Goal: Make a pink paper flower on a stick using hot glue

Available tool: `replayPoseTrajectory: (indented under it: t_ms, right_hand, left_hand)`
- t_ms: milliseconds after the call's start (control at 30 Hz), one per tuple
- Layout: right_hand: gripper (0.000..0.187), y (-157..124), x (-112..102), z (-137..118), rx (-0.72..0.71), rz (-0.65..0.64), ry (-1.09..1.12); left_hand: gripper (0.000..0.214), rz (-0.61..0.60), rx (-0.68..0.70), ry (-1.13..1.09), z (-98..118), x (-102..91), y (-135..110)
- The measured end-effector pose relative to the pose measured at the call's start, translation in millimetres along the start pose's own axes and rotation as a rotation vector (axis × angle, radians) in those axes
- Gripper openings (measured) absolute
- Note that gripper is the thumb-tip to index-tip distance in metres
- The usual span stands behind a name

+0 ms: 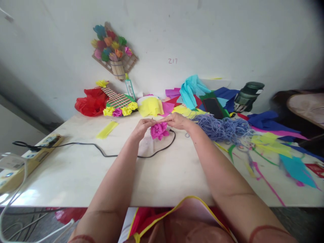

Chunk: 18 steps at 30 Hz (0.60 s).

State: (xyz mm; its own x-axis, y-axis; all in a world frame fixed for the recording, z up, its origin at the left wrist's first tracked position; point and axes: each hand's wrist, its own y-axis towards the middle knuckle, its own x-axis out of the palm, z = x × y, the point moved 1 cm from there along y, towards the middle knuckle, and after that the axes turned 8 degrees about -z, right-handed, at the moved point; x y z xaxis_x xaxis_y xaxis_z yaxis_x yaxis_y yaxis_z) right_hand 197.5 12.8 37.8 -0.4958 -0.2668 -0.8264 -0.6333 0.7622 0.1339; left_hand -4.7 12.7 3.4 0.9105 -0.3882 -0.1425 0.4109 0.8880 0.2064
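A magenta crepe-paper flower (pixel 159 130) is at the middle of the table, just below my fingertips. My left hand (pixel 143 128) comes in from its left, fingers bent and pressed at the flower's upper edge. From the other side, my right hand (pixel 176 120) pinches along the same edge, so that the two hands' fingertips meet. The exact grip is partly hidden behind the fingers. A black cord (pixel 154 156) loops beneath the flower and ends at its right; what it connects to there cannot be made out.
A yellow power strip (pixel 42 158) lies at the left. Behind stand a flower-trimmed stick piece (pixel 118 101) and red plastic (pixel 91 103). On the right are tangled blue-grey string (pixel 222 130), a phone (pixel 213 107), a dark bottle (pixel 248 97) and paper scraps (pixel 272 143).
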Motion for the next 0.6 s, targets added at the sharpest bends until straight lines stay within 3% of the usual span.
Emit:
replayPoseTrajectory:
  t_ms: [300, 600]
  right_hand:
    - [0.031, 3.9, 2.4, 3.7, 0.04, 0.009, 0.202]
    - [0.039, 7.2, 6.1, 5.1, 0.008, 0.018, 0.199]
  left_hand:
    - [0.026, -0.062, -0.013, 0.023, 3.4, 1.6, 0.2]
    - [0.031, -0.152, 0.009, 0.1, 10.9, 5.7, -3.4]
